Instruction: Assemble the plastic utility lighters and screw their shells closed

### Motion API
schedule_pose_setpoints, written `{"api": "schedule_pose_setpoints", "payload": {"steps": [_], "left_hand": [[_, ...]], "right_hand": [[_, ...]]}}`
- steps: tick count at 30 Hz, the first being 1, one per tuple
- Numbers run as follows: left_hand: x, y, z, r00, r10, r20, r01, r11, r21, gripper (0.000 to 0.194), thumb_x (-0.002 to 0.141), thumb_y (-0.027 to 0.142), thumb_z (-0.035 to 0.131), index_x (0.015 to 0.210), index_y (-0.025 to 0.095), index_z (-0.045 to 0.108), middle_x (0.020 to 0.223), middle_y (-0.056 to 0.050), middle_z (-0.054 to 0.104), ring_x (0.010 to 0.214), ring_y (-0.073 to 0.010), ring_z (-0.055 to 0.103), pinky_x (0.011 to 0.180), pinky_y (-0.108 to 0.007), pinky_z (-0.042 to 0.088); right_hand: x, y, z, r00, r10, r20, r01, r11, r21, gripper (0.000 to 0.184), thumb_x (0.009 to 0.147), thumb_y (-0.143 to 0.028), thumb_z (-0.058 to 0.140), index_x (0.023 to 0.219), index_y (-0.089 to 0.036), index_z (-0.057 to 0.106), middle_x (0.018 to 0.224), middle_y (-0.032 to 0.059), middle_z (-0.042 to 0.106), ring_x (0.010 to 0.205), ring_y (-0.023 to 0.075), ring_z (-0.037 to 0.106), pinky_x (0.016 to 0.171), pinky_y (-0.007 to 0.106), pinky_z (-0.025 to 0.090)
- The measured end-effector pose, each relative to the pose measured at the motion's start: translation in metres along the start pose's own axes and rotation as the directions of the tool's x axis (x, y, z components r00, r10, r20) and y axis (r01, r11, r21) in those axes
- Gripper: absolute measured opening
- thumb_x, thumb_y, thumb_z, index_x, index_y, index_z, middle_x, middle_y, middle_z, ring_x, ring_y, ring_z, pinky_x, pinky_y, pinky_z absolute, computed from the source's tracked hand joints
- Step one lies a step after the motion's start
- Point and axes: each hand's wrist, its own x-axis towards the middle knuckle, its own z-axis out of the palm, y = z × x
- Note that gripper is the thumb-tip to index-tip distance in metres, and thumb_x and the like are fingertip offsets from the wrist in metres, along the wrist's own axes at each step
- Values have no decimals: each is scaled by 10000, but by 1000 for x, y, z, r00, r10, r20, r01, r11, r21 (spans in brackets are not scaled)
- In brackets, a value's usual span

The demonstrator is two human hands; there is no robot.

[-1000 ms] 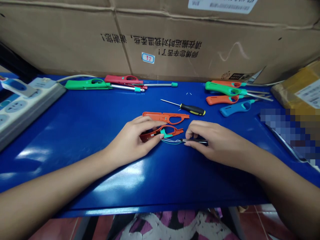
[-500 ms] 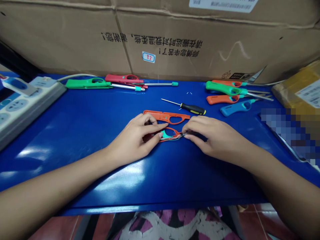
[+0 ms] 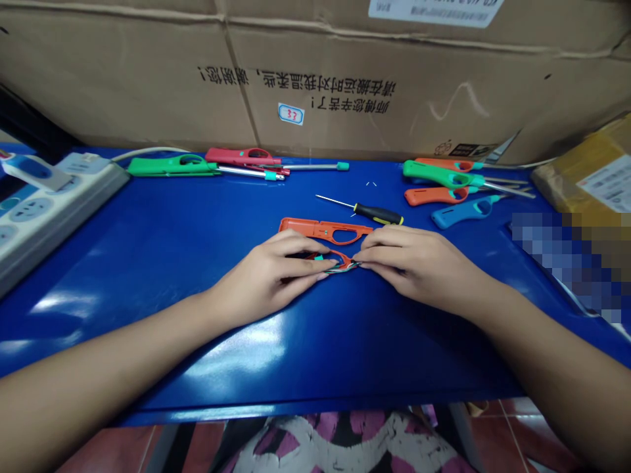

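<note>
Hands [image 3: 266,272] pinch looped shell [image 3: 349,260] (orange plastic).

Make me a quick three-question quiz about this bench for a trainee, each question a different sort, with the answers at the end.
1. True or false: the left hand and right hand are both at the nearer orange shell, while the screwdriver lies on the table.
2. Among the lighters at the right, which colour lies nearest the person? A: green; B: blue; C: orange.
3. Fill in: the small label on the cardboard box reads ___.
Key: 1 true; 2 B; 3 33.
</note>
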Motion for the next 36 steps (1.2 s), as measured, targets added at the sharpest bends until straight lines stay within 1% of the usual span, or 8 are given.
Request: {"api": "schedule_pose_setpoints", "payload": {"steps": [4,7,14,18,23,27,31,36], "left_hand": [[0,0,-1,1000,6,13,-6,1000,-13,252,956,167,639,1179,186,754,1200,-117,730,1124,-234,680,997,-390,546],[0,-1,-1,1000,9,15,-9,1000,-14,255,957,167,637,1183,188,752,1207,-116,732,1127,-234,687,995,-393,550],[0,-1,-1,1000,17,-13,-18,999,-35,239,953,156,637,1158,178,756,1169,-106,753,1102,-214,706,981,-346,561],[0,0,-1,999,11,-40,-13,999,-38,212,951,157,640,1128,168,756,1121,-93,771,1059,-202,724,959,-324,573],[0,1,0,999,4,-38,-5,1000,-24,191,953,163,638,1102,161,756,1119,-95,770,1057,-204,725,958,-330,579],[0,2,0,999,-6,-36,5,999,-32,197,962,171,627,1116,181,749,1125,-84,770,1054,-202,726,956,-345,583],[1,4,0,999,-1,-36,-1,999,-43,202,969,175,618,1125,189,745,1132,-85,769,1057,-202,726,954,-354,588],[0,4,0,999,-7,-34,6,999,-32,204,969,174,617,1128,183,744,1132,-92,766,1051,-203,727,948,-360,590]], "right_hand": [[1,2,-3,998,65,24,-67,994,89,165,974,-207,587,1110,-175,675,1103,70,720,1031,209,677,911,334,525],[2,4,-6,994,92,65,-101,984,146,124,956,-207,615,1066,-181,668,1048,57,718,977,196,674,882,321,521],[2,3,-6,995,53,83,-69,975,210,174,1015,-218,504,1078,-191,664,1072,62,698,998,190,655,906,316,508],[2,0,-6,993,62,101,-78,983,167,208,1035,-219,443,1115,-197,634,1120,73,673,1037,195,641,905,319,507],[3,-3,-7,987,84,140,-93,994,54,223,1046,-252,416,1121,-202,620,1119,74,681,1002,205,660,814,321,510],[3,-3,-5,995,59,74,-58,998,-23,206,1015,-385,534,1030,-214,648,1056,44,702,941,190,675,711,284,472],[1,-3,-2,999,30,26,-28,994,-103,251,1033,-378,500,972,-221,686,994,29,715,846,160,673,632,272,418],[1,-5,-4,1000,-16,15,18,993,-120,268,1042,-355,485,1009,-210,708,944,26,715,812,153,669,616,277,399]]}}
